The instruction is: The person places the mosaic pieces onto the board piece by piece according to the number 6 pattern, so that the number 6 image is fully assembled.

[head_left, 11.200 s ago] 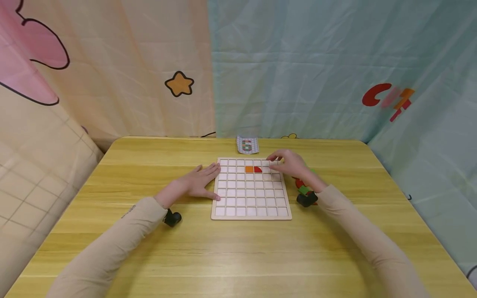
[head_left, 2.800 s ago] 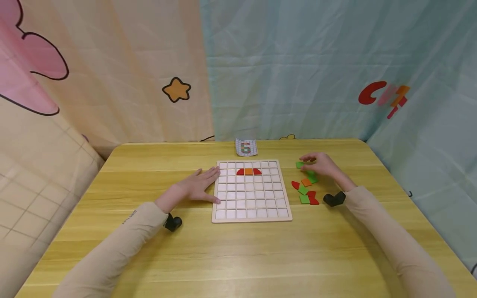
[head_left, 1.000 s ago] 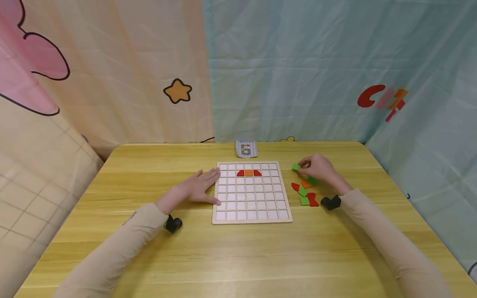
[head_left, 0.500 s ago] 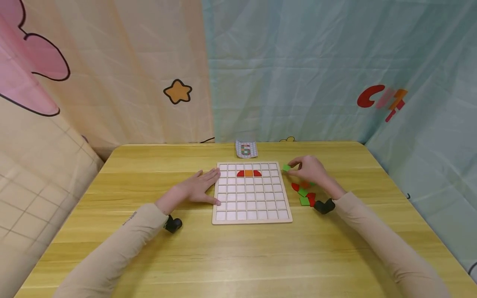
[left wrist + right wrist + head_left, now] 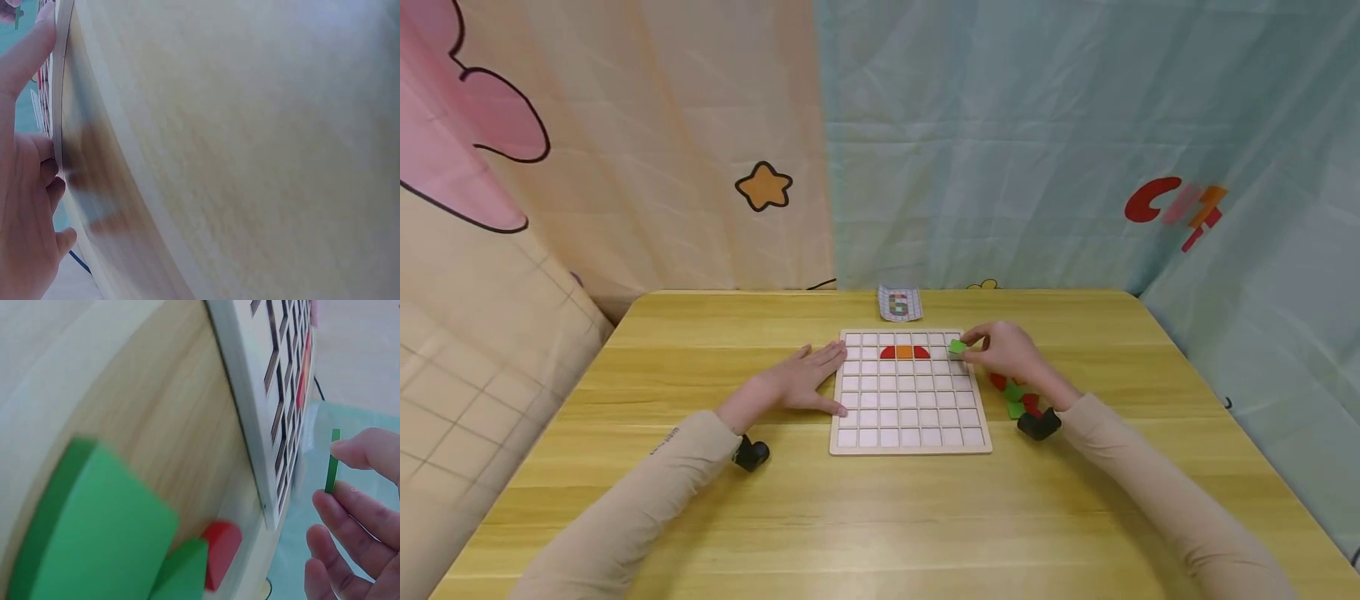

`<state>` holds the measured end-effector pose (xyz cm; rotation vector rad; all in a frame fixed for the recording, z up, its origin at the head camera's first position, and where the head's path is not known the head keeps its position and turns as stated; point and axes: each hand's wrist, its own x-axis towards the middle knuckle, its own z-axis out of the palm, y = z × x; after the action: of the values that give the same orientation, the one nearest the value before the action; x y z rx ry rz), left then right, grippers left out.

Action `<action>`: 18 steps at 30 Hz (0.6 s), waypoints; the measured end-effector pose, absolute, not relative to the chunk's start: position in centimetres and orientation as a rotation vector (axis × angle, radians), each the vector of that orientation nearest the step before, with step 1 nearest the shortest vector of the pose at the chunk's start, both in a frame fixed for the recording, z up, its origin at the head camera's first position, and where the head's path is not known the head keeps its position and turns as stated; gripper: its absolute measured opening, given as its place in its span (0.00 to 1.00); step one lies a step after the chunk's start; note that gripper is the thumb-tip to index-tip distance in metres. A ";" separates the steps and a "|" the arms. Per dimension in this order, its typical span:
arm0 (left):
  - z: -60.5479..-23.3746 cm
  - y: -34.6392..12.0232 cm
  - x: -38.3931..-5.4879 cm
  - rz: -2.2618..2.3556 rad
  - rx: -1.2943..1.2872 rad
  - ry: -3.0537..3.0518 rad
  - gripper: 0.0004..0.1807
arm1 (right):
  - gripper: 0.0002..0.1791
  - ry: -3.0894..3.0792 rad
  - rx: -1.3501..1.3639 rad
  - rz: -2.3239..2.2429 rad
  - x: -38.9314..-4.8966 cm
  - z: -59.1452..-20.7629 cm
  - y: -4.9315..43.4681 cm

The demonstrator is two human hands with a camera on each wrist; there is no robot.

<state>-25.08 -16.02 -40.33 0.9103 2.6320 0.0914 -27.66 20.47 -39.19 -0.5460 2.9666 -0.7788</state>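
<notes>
A white gridded board (image 5: 910, 451) with a pale wooden frame lies on the table. In its second row sit an orange square tile (image 5: 904, 352) and, on either side of it, a red quarter-round tile (image 5: 887, 353) and another red quarter-round tile (image 5: 921, 353). My left hand (image 5: 796, 382) rests along the board's left edge, fingers spread, thumb and fingertips on the frame. Between thumb and finger my right hand (image 5: 1006, 350) pinches a green square tile (image 5: 957, 347) over the board's upper right corner. The right wrist view shows this green tile (image 5: 332, 461) edge-on.
Right of the board lie loose tiles, among them a green square (image 5: 1016, 410) and a red piece (image 5: 997, 381); my right arm partly covers them. Behind the board lies a small printed card (image 5: 899, 305) with a coloured figure. Curtains (image 5: 1000, 150) hang behind the table (image 5: 880, 525).
A second red tile has joined the orange one's left side. My right hand has picked up a green square at the right and carried it left over the board. The left hand stays put.
</notes>
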 end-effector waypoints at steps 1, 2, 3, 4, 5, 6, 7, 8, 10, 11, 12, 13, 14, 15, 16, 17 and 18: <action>-40.4 -16.0 -25.1 0.092 0.910 2.633 0.60 | 0.16 2.964 -0.558 -0.779 -27.6 -39.2 20.3; -40.4 -15.9 -25.0 0.099 0.914 2.634 0.60 | 0.16 2.962 -0.568 -0.782 -27.5 -39.2 20.1; -40.4 -15.9 -25.0 0.103 0.920 2.636 0.60 | 0.16 2.967 -0.588 -0.776 -27.5 -39.2 20.0; -40.4 -15.8 -25.1 0.100 0.918 2.636 0.59 | 0.16 2.969 -0.603 -0.773 -27.5 -39.2 19.9; -40.4 -15.7 -25.1 0.100 0.918 2.635 0.59 | 0.16 2.968 -0.613 -0.773 -27.4 -39.2 19.7; -40.4 -15.6 -25.1 0.098 0.918 2.633 0.59 | 0.16 2.966 -0.624 -0.773 -27.4 -39.2 19.6; -40.4 -15.5 -25.1 0.099 0.922 2.633 0.59 | 0.16 2.967 -0.636 -0.766 -27.3 -39.3 19.4; -40.4 -15.5 -25.1 0.098 0.925 2.633 0.59 | 0.16 2.965 -0.644 -0.766 -27.3 -39.3 19.2; -40.4 -15.5 -25.1 0.098 0.922 2.631 0.59 | 0.16 2.958 -0.650 -0.768 -27.4 -39.4 18.8; -40.3 -15.5 -25.1 0.102 0.922 2.631 0.59 | 0.16 2.952 -0.655 -0.770 -27.4 -39.4 18.6; -40.3 -15.5 -25.0 0.106 0.921 2.631 0.59 | 0.16 2.947 -0.658 -0.772 -27.5 -39.4 18.3; -40.3 -15.5 -25.1 0.107 0.919 2.633 0.59 | 0.16 2.942 -0.658 -0.774 -27.5 -39.4 18.1; -40.3 -15.6 -25.0 0.108 0.917 2.633 0.59 | 0.16 2.934 -0.655 -0.780 -27.6 -39.4 17.9; -40.2 -15.6 -25.0 0.110 0.915 2.634 0.59 | 0.16 2.926 -0.659 -0.780 -27.7 -39.4 17.6; -40.2 -15.7 -25.0 0.110 0.914 2.635 0.59 | 0.17 2.916 -0.664 -0.784 -27.8 -39.3 17.4; -40.2 -15.7 -25.0 0.106 0.913 2.635 0.59 | 0.17 2.907 -0.665 -0.790 -27.8 -39.3 17.1; -40.1 -15.7 -25.1 0.103 0.914 2.634 0.59 | 0.16 2.903 -0.660 -0.793 -27.9 -39.2 16.9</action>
<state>-25.05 -15.70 -40.13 0.9141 2.6342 0.1032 -27.91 16.90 -39.25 -0.6601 2.9027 -0.7932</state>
